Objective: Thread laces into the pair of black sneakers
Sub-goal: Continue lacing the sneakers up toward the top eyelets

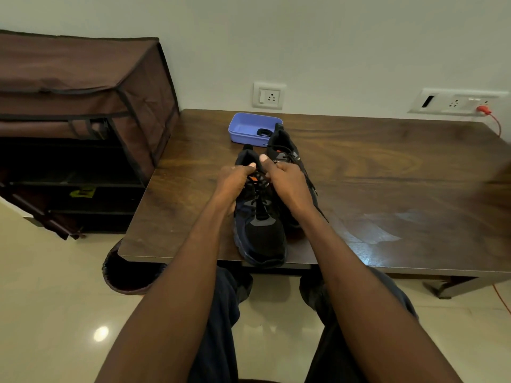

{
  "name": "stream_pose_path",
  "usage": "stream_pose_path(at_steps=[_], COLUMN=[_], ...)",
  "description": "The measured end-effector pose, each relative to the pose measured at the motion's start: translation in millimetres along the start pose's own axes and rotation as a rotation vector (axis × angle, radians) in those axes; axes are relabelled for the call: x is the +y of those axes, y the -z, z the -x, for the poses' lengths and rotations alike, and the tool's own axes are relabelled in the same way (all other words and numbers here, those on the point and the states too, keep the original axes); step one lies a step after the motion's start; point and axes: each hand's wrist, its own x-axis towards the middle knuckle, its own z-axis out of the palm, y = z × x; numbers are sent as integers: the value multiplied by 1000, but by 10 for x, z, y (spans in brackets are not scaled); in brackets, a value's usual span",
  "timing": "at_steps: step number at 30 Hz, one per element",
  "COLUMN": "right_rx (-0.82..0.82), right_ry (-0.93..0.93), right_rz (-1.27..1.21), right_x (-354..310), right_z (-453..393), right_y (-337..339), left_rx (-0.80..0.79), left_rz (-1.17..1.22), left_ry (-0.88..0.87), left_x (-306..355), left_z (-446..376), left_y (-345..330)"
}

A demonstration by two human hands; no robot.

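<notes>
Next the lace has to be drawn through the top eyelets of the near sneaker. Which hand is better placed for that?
Probably the left. The left hand sits directly over the near sneaker by its upper lacing, fingers curled there. The right hand lies between the near and far sneaker. The lace itself is hidden.

A purple tray (243, 128) holding a small black item (263, 132) sits on a dark wooden table (387, 172) below two wall sockets (269, 95), beside a brown fabric shoe rack (83, 106); an orange cable (495, 120) hangs at right.
</notes>
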Motion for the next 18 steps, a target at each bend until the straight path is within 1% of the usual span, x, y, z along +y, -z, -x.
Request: stream_pose_path(at_steps=[1, 2, 3, 6, 8, 10, 13, 15, 18], right_rx=[-97, -178, -226, -244, -265, -313, -398, -438, -440], right_ry=[-59, -84, -81, -24, -28, -64, -63, -60, -83], right_rz=[-7, -5, -7, 6, 70, 204, 525, 712, 826], right_x=[3, 15, 35, 48, 39, 56, 110, 155, 206], right_z=[13, 29, 44, 52, 26, 3, 21, 41, 52], right_y=[5, 1, -5, 25, 79, 143, 221, 248, 266], left_rx=[1, 1, -1, -20, 3, 65, 173, 205, 242], left_rz=[4, 13, 28, 84, 92, 137, 198, 208, 190], left_ry=[0, 1, 1, -14, -53, -77, -70, -71, -71], left_x=[-3, -1, -1, 8, 10, 19, 50, 48, 36], left_z=[0, 8, 14, 41, 59, 59, 54, 35, 26], left_y=[1, 2, 2, 10, 20, 27, 52, 68, 58])
